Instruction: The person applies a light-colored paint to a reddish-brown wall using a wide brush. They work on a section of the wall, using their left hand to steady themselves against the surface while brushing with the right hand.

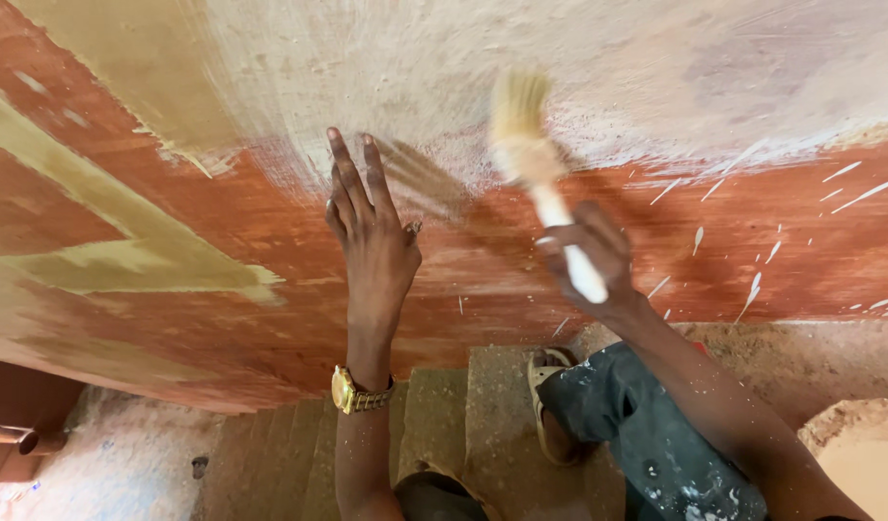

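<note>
Against wall (656, 58), brush (536, 164) bristles-up, near-vertical.

The left hand (372, 236) lies flat on the wall (174, 251) just left of the brush (536, 164), which the right hand (589, 256) holds by its handle with bristles against the wall, above the steps (463, 415) at the wall's lower edge.

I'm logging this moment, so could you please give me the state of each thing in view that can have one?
Left hand: open, flat against the wall.
Right hand: closed around the brush handle.
Brush: bristles up on the wall, blurred.
Wall: reddish, partly coated pale.
Wristwatch: on the left wrist.
Sandal: worn, on a step.
</note>
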